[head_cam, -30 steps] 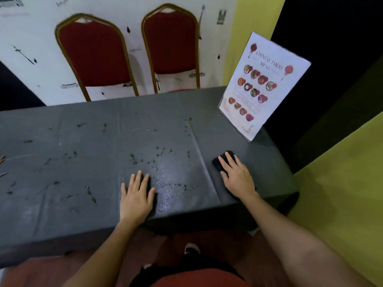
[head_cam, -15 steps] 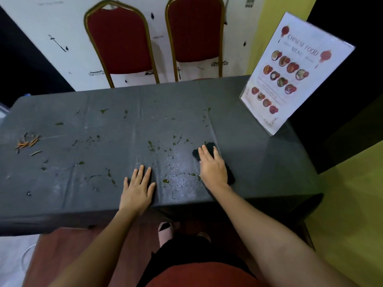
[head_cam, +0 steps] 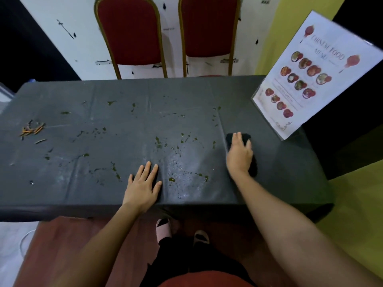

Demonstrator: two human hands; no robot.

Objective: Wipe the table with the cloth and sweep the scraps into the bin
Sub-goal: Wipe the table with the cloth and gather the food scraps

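The table (head_cam: 62,195) wears a dark grey cover. My right hand (head_cam: 239,156) presses flat on a dark cloth (head_cam: 229,139), which lies on the right part of the table, just right of a crease in the cover. My left hand (head_cam: 143,184) rests flat and empty near the front edge, fingers apart. Green scraps (head_cam: 158,140) and wet spots (head_cam: 182,175) lie scattered between and left of my hands. A small pile of orange scraps (head_cam: 31,129) sits at the far left. No bin is in view.
A standing menu card (head_cam: 310,75) leans at the table's far right corner. Two red chairs (head_cam: 130,34) stand behind the table's far edge. My feet (head_cam: 163,230) are on the brown floor under the front edge.
My right hand slid the cloth left to the crease, then back to the right of it. My left hand stayed in place. The view shifted left, and the orange scraps came into sight.
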